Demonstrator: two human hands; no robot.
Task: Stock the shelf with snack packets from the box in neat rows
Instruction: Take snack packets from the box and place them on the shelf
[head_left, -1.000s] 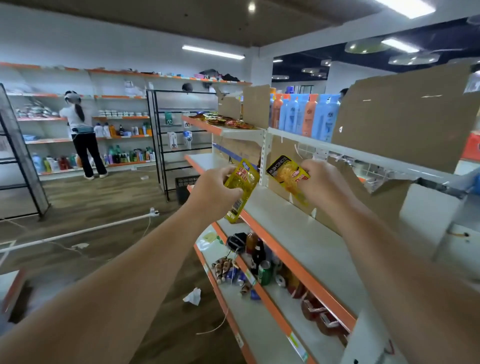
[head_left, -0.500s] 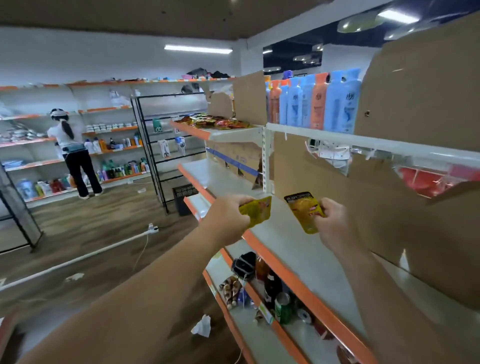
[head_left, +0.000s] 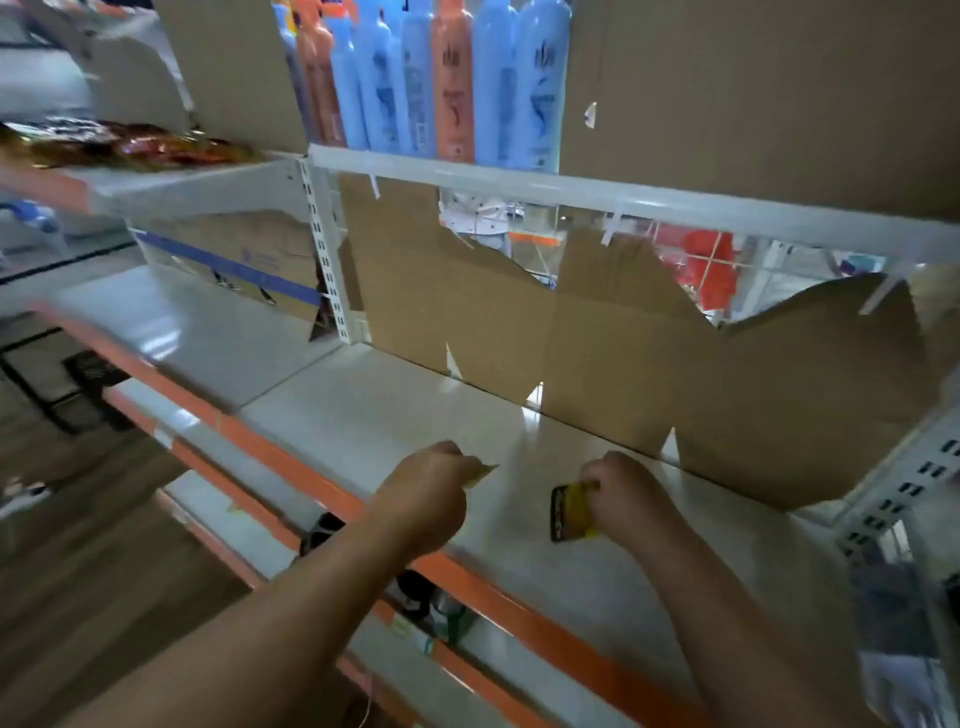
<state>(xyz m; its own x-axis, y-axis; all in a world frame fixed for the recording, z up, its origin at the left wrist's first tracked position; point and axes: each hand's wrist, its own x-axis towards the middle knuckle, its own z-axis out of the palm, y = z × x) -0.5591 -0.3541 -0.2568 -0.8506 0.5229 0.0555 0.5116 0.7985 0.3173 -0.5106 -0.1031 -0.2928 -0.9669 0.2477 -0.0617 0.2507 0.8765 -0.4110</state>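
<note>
Fingers (head_left: 595, 488) of your right hand (head_left: 631, 493) are curled tight and pinch a black-edged yellow packet (head_left: 570, 512). The fingers (head_left: 457, 464) of your left hand (head_left: 423, 499) are curled round a second yellow packet (head_left: 480, 472), with only a blurred corner poking out past them. Each packet sits on the inner side of the hand holding it, so they face each other across the gap between your hands. Right packet: on edge, long axis roughly upright, black edge turned left, hanging below the fingers just over the shelf deck (head_left: 363, 415). Can't tell if its bottom edge touches. Left packet: axis unreadable, corner points toward the right hand. Right hand is the deeper one, just in front of the cardboard backing (head_left: 623, 353). Left hand is nearer the orange front lip (head_left: 291, 467), with the wrist crossing it. My read: right packet goes down first, against the back, and needs only a short drop. Turn its long axis to whatever the row uses before you let go. Left one then lands beside it on the left, same axis, edges parallel to the lip. Risk: a thin pouch on edge will likely flop once released, so lean it on the cardboard or lay it flat. Box isn't in view. Above: blue and orange bottles (head_left: 452, 78) on the upper shelf (head_left: 571, 189).
</note>
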